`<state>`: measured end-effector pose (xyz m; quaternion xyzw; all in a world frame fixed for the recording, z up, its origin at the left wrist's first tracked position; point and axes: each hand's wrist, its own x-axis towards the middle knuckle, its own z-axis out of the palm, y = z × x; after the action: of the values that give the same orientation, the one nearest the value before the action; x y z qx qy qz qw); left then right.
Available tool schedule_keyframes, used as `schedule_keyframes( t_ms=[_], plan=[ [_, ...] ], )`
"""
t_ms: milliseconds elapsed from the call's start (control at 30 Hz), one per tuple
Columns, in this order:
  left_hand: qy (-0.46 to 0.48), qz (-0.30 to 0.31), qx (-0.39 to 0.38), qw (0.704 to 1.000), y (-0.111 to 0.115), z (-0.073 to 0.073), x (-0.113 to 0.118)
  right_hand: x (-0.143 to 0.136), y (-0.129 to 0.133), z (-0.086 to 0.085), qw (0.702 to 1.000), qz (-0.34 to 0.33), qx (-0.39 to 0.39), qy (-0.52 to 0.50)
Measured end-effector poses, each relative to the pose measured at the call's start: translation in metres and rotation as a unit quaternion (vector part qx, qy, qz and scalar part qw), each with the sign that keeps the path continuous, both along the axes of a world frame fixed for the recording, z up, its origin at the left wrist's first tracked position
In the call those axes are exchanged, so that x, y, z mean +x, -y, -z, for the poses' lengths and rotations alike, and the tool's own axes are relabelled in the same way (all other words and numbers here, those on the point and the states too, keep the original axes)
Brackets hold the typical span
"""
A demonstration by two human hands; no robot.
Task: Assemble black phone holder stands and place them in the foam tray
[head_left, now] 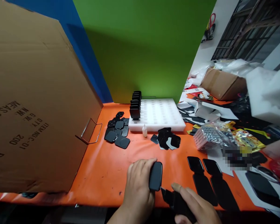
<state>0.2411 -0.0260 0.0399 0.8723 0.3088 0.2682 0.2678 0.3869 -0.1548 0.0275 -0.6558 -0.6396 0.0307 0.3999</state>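
My left hand (140, 183) is closed around a black rounded-rectangular case (156, 176), held on edge above the front of the table. In my right hand (196, 203) is a black utility knife (177, 202). Its blade points at the case's lower right corner; whether it touches cannot be made out. Two black hinged pieces (212, 183), unfolded, lie to the right of my hands. Beyond my hands are a pile of thin black pads (169, 139) and a small white dropper bottle (144, 131).
A white foam tray (157, 126) holds a row of black cases (135, 107) at its left end. More black square pieces (118, 132) lie left of it. A large cardboard box (37, 93) stands at left. Plastic-wrapped parts (212, 137) and papers clutter the right side.
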Motion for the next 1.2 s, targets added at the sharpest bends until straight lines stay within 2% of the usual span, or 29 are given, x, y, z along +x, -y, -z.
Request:
schedule_keyframes(
  t_ms=[100,200,367,500,567,633,733,867,900,967,1033,1067,1133,1200],
  plan=[
    [-0.018,-0.007,0.037,0.999,0.002,-0.005,0.000,0.001,0.002,0.001,1.000,-0.001,0.006,-0.008],
    [-0.029,-0.010,0.050,0.998,0.003,-0.008,0.000,-0.001,0.004,0.009,0.998,0.003,-0.006,-0.065],
    [-0.036,-0.001,0.039,0.999,0.004,-0.007,0.000,-0.001,0.010,0.025,0.974,0.018,-0.076,-0.211],
    [-0.038,0.005,0.035,0.999,0.005,-0.007,-0.001,0.004,0.008,0.028,0.960,0.017,-0.117,-0.254],
    [-0.040,0.026,0.039,0.998,0.006,-0.007,-0.002,0.010,0.003,0.026,0.955,0.050,-0.134,-0.260],
    [-0.047,0.050,0.044,0.997,0.008,-0.006,-0.002,0.018,-0.001,0.022,0.945,0.114,-0.146,-0.270],
    [-0.056,0.038,0.043,0.997,0.009,-0.002,-0.002,0.027,-0.006,0.018,0.910,0.191,-0.144,-0.339],
    [-0.048,0.008,0.019,0.999,0.008,0.004,-0.001,0.023,-0.006,0.017,0.862,0.145,-0.145,-0.463],
    [-0.040,0.006,0.003,0.999,0.008,0.004,0.000,0.020,-0.007,0.019,0.860,0.139,-0.157,-0.464],
    [-0.004,0.010,-0.074,0.997,0.008,0.004,0.001,0.016,-0.009,0.024,0.878,0.144,-0.191,-0.415],
    [0.067,0.005,-0.237,0.969,0.007,0.002,0.004,0.014,-0.016,0.033,0.912,0.136,-0.226,-0.315],
    [0.108,0.004,-0.341,0.934,0.007,0.001,0.005,0.014,-0.020,0.039,0.928,0.124,-0.240,-0.258],
    [0.185,0.005,-0.529,0.828,0.006,-0.002,0.006,0.016,-0.031,0.049,0.948,0.099,-0.259,-0.159],
    [0.243,0.011,-0.631,0.737,0.005,-0.003,0.007,0.020,-0.042,0.054,0.958,0.095,-0.250,-0.104]
  ],
)
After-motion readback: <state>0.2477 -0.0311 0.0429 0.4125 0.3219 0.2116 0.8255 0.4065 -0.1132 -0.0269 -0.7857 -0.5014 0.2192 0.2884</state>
